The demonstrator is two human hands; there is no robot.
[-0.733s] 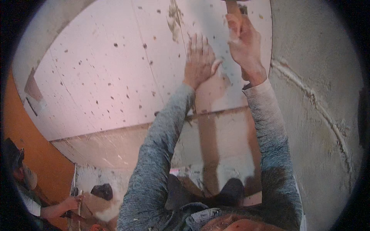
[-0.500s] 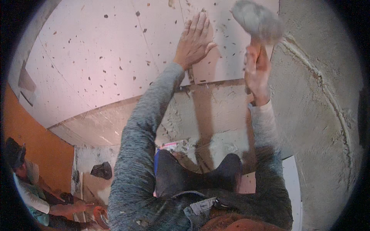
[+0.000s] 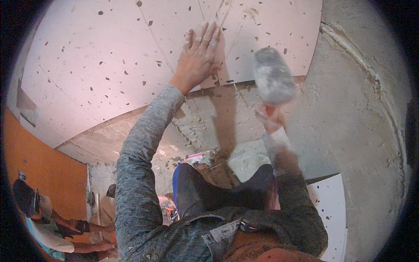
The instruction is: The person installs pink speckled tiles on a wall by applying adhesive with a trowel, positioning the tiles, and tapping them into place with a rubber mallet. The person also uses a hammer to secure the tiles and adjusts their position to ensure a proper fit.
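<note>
My left hand (image 3: 196, 56) lies flat on the pale, dark-flecked tiles (image 3: 109, 56), fingers stretched and whitened with dust, close to their near edge. In my right hand (image 3: 271, 118) is a mallet (image 3: 275, 76) with a thick grey, white-smeared head, blurred by motion. Its head is over the near right part of the tiled surface and its edge; whether it touches cannot be made out. My fingers wrap round the handle, most of which they hide.
A rough cement wall (image 3: 349, 109) with a ragged mortar ridge (image 3: 373, 74) runs along the right. Another flecked tile (image 3: 329, 214) stands at lower right. Bare concrete (image 3: 196, 122) shows before my knees. At lower left a co-worker (image 3: 50, 227) stands near an orange panel (image 3: 48, 161).
The mallet has come down and nearer, toward the tiles' near edge. My left hand has shifted slightly left and nearer in the view, still on the tiles. The view itself has moved somewhat.
</note>
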